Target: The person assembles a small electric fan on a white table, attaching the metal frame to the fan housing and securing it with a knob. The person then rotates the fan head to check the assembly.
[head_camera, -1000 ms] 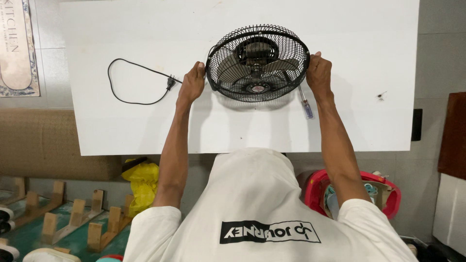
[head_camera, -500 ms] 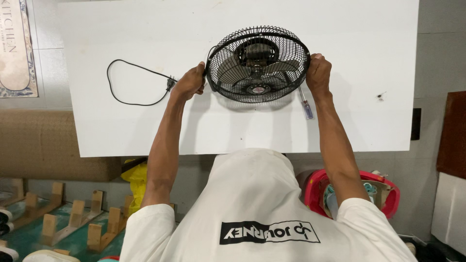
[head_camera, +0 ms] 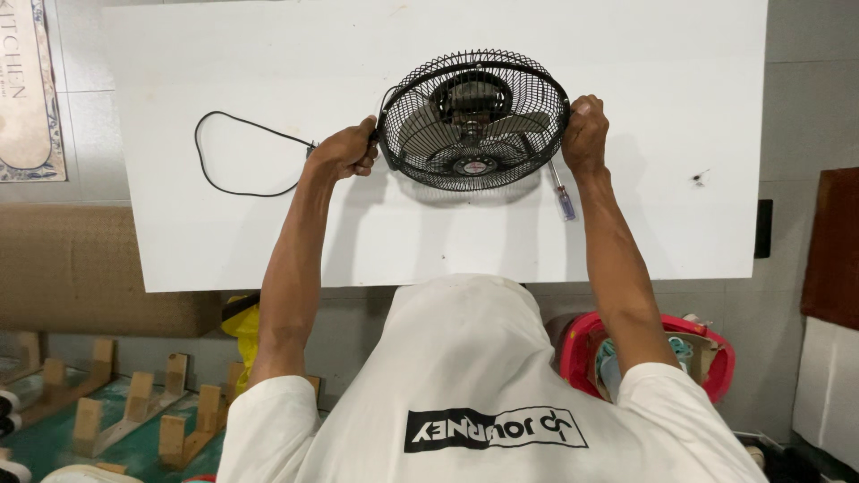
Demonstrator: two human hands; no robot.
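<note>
- The worktop [head_camera: 224, 224] is white and carries the fan [head_camera: 474, 121], which stands near its middle, with the cord [head_camera: 234, 152] to the left.
- I think the fan should be gripped evenly on both sides, so the cage does not tilt.
- The left hand [head_camera: 344, 150] is closed on the left rim.
- The right hand [head_camera: 583, 132] is closed on the right rim.
- A screwdriver [head_camera: 564, 197] lies just beside the right wrist.

Home workshop – white worktable [head_camera: 224, 241], wooden racks [head_camera: 134, 420] on the floor – tiled
</note>
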